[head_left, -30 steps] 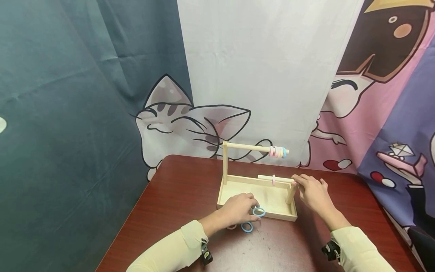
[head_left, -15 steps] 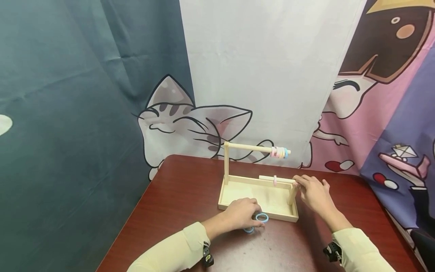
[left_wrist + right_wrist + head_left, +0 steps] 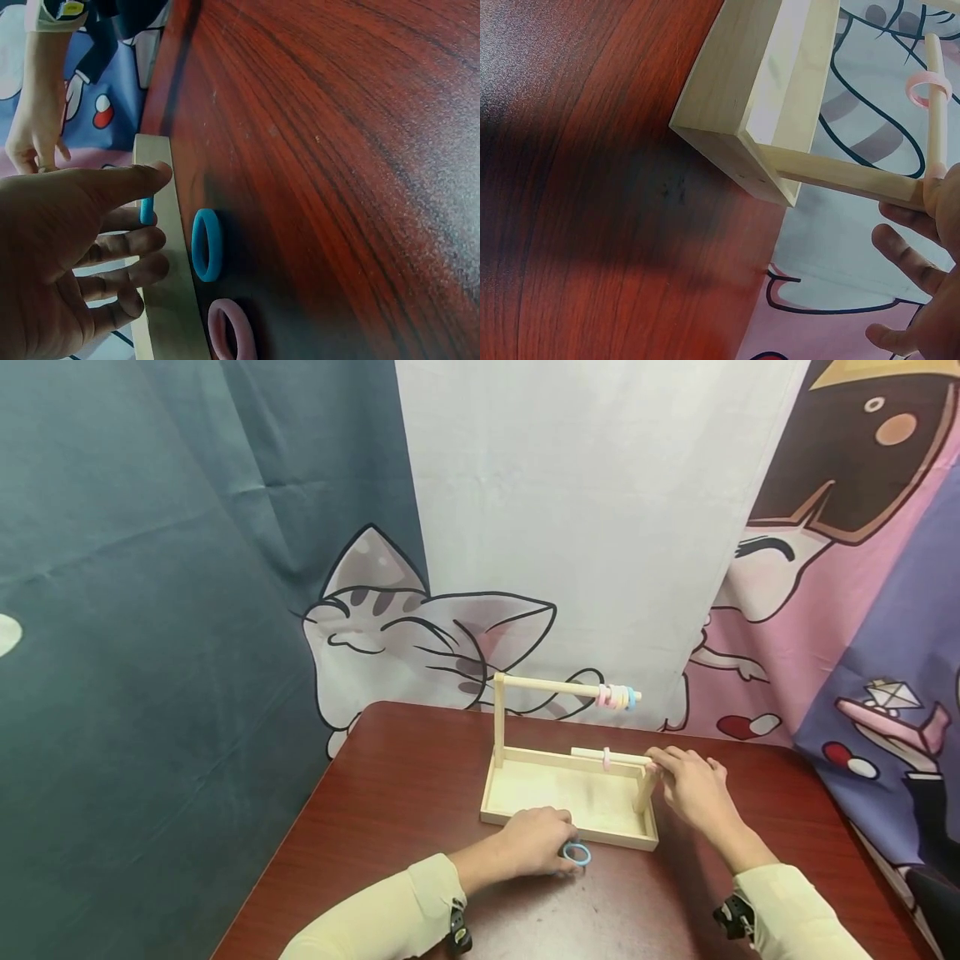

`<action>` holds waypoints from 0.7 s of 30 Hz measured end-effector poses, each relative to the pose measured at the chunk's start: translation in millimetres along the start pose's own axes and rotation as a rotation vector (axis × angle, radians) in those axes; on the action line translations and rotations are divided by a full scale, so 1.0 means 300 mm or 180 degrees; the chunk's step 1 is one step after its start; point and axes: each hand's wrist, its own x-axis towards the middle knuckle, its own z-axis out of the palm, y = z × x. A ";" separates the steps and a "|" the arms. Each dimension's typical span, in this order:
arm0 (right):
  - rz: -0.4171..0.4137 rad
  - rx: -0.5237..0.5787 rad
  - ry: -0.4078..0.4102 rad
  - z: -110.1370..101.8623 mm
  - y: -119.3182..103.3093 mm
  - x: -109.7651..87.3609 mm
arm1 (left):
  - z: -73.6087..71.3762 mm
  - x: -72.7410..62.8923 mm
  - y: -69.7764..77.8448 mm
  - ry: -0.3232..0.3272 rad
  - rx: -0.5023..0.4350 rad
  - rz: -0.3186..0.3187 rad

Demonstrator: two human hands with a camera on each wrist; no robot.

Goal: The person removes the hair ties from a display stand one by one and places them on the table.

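My left hand (image 3: 536, 843) is in front of a wooden tray stand (image 3: 618, 839), low over the table. Its thumb and forefinger pinch a blue ring (image 3: 147, 211). Below those fingers in the left wrist view, a second blue ring (image 3: 216, 244) and a pink ring (image 3: 244, 330) lie on the table by the tray. My right hand (image 3: 693, 785) grips the top of the stand's short post (image 3: 847, 176), where the lower peg (image 3: 628, 758) joins it. A pink ring (image 3: 607, 758) hangs on that peg. Several pink, cream and blue rings (image 3: 617, 697) sit near the upper peg's free end.
The dark red wooden table (image 3: 375, 793) reaches back to a printed curtain (image 3: 615, 527). On the stand's left side a tall post (image 3: 499, 722) carries the upper peg (image 3: 551, 685). Straps with small black devices circle both wrists.
My left hand has come down and toward me with the pinched blue ring, now covering the loose rings in the head view. The right hand stays at the post.
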 end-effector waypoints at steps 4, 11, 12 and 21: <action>-0.0034 -0.0013 0.0018 0.001 0.002 0.000 | 0.015 0.000 0.007 -0.0037 0.0051 0.0053; -0.0047 -0.0017 0.0016 0.002 0.007 0.002 | 0.032 -0.001 0.014 -0.0005 0.0199 0.0194; -0.0048 -0.0017 0.0019 0.002 0.007 0.002 | 0.031 -0.003 0.016 -0.0001 0.0208 0.0209; -0.0060 -0.0034 0.0052 0.004 0.008 0.004 | 0.028 -0.014 0.028 -0.0041 0.0221 0.0237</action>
